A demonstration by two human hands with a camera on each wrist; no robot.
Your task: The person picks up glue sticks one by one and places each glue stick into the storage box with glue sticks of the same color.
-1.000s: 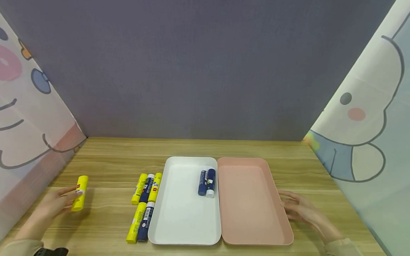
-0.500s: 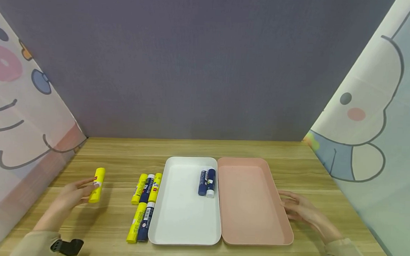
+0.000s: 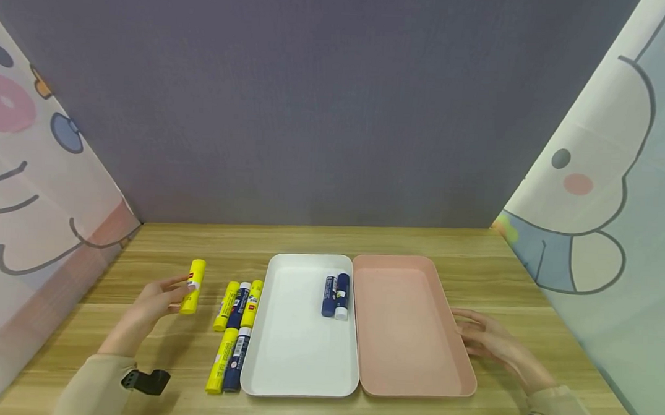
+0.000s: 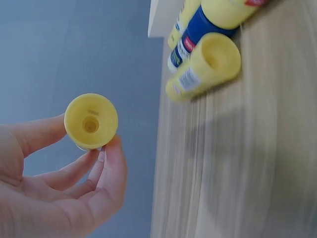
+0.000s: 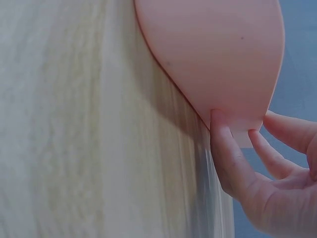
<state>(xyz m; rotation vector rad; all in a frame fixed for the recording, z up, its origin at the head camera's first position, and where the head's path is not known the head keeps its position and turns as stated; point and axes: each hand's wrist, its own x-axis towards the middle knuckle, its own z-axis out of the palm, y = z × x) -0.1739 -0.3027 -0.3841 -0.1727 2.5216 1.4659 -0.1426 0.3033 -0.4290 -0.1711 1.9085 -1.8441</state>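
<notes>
In the head view my left hand pinches a yellow glue stick between thumb and fingers, held above the table left of the other sticks. Its hollow round end faces the left wrist camera. Several yellow and navy glue sticks lie in two rows against the white tray. Inside that tray, two navy glue sticks lie side by side near its right wall. My right hand rests its fingertips on the outer right side of the pink tray; the right wrist view shows the fingers touching its wall.
The two trays stand side by side on the wooden table. A dark grey panel rises along the back edge. Cartoon-printed sheets close off the left and right sides.
My left hand has carried the yellow glue stick right and slightly away from me, closer to the rows of sticks. The right hand and both trays have stayed put.
</notes>
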